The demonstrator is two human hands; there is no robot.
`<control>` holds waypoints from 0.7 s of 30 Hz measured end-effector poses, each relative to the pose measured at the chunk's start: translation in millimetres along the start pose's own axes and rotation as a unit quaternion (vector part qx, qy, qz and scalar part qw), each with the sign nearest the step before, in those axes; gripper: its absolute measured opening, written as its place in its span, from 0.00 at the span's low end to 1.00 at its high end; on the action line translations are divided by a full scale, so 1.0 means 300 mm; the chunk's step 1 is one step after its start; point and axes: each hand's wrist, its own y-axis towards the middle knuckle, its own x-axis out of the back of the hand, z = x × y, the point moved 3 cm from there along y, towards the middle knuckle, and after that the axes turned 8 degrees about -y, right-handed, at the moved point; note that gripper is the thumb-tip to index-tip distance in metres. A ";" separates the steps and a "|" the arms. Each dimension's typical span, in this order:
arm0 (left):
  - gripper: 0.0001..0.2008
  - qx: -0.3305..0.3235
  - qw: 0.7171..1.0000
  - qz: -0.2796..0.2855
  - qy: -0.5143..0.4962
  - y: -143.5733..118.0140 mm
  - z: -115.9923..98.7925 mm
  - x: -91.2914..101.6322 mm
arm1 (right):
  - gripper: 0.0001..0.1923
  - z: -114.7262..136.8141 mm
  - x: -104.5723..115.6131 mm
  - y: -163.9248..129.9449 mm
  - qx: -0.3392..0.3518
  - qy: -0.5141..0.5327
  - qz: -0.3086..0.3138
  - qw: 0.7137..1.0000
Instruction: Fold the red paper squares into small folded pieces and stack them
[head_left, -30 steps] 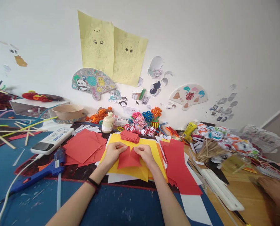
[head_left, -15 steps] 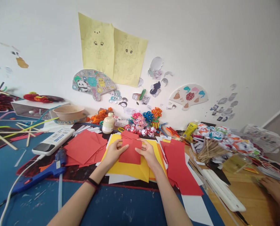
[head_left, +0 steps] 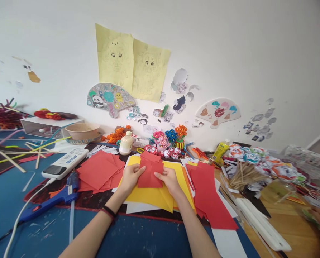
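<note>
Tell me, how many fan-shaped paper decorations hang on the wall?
2. The panda fan hangs left, below the yellow drawings. The white fan with a red symbol hangs further right, above the table's clutter. None seems hidden.

At frame centre, the folded red paper [head_left: 150, 173] looks matt and smooth, like the yellow paper sheets [head_left: 151, 195] beneath it. At lower left, the blue glue gun [head_left: 52, 200] is glossy plastic. At right, thin wooden sticks [head_left: 240, 173] lie on a bare wood tabletop [head_left: 296, 229].
</note>
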 end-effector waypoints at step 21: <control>0.16 0.040 0.985 -0.003 -0.167 0.002 0.030 -0.005 | 0.18 -0.021 -0.033 0.000 0.022 0.026 -0.092 0.995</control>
